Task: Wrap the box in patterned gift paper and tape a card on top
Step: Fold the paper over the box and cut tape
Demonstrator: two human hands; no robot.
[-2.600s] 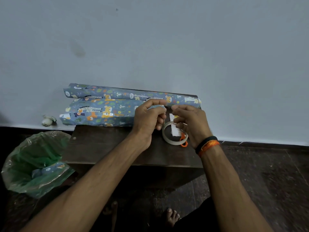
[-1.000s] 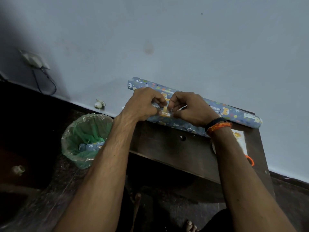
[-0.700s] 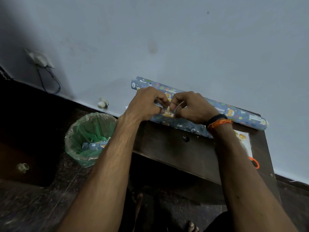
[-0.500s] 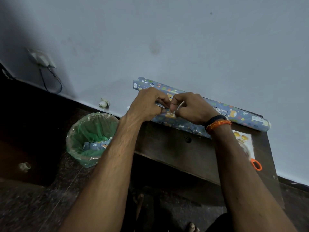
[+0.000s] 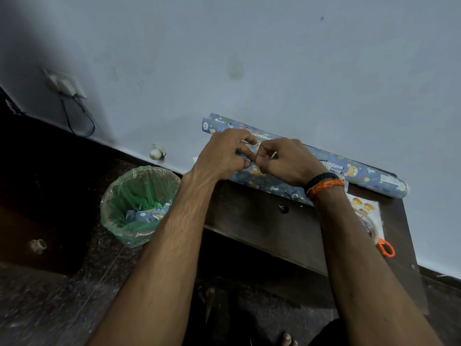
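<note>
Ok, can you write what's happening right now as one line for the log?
left hand: pinching tape | right hand: pinching tape | wrapped box: on table, under both hands

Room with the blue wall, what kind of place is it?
Probably a room in someone's home, not a shop. A low dark wooden table stands against the plain wall, a small bin with a green liner sits on the floor beside it, and a wall socket has a cable plugged in.

White label (image 5: 389,180) on paper roll (image 5: 361,174): print perhaps unreadable.
</note>
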